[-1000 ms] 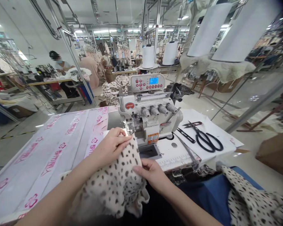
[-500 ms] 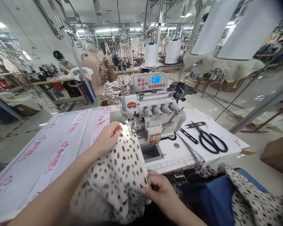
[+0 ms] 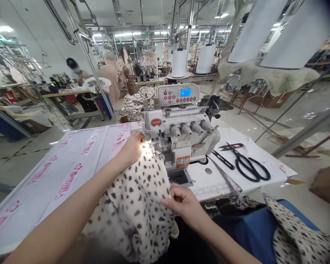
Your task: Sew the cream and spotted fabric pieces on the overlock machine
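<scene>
As seen from the head camera, a rectangular recess (image 3: 178,178) is set into the bed of a white sewing machine (image 3: 178,121); its interior is dark, and any contents cannot be made out. A cardboard box (image 3: 327,183) is cut off by the right margin, and its inside cannot be seen. Another box (image 3: 34,126) lies low at the far left, partly covered by pale cloth.

The spotted cloth (image 3: 143,190), cream with dark flecks, hangs in folds in front of the machine, its upper edge at the brightly lit needle area, where glare hides the exact contact. The left forearm extends obliquely from the lower left; the left hand (image 3: 133,148), back upward and fingers bent, grasps the upper edge of the cloth just beside the needle area. The right forearm enters from the lower right; the right hand (image 3: 183,201) pinches the cloth's right edge between thumb and curled forefinger, lower than the left hand and just in front of the machine bed.

To the left of the machine, a printed sheet (image 3: 71,172) covers the table. To its right lie large black-handled scissors (image 3: 247,163) and, near them, slim black snips (image 3: 224,160). At lower right, a second spotted piece (image 3: 297,234) rests over blue fabric (image 3: 242,234). Behind the machine appear a spotted heap (image 3: 139,102) and two white thread cones (image 3: 178,64).
</scene>
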`<control>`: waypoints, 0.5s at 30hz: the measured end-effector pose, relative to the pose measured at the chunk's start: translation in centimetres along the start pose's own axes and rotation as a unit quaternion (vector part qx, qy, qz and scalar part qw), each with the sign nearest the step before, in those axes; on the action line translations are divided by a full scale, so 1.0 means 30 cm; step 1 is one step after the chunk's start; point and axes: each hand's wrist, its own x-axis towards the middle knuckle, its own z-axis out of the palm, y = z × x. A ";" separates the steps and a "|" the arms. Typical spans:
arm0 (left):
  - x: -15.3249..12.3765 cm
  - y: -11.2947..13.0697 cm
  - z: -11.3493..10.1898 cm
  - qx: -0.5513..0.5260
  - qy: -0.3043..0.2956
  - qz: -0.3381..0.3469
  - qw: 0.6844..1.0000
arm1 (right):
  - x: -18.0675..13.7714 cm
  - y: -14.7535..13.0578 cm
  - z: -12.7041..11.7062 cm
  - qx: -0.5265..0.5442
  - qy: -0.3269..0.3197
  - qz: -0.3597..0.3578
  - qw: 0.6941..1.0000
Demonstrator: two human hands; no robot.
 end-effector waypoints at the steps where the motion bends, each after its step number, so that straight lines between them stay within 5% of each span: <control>1: 0.006 -0.010 0.005 0.003 0.006 0.012 1.000 | 0.007 -0.004 -0.001 -0.004 0.002 -0.007 1.000; 11: 0.127 -0.092 -0.015 0.021 0.106 0.045 0.993 | 0.120 0.006 0.029 0.051 0.046 -0.020 0.997; 13: 0.066 -0.079 -0.035 0.027 0.139 -0.011 0.990 | 0.096 0.016 0.046 0.120 0.057 -0.006 0.991; 15: -0.075 -0.065 -0.049 0.015 0.086 -0.108 0.990 | 0.036 0.028 0.057 0.179 0.037 0.016 0.983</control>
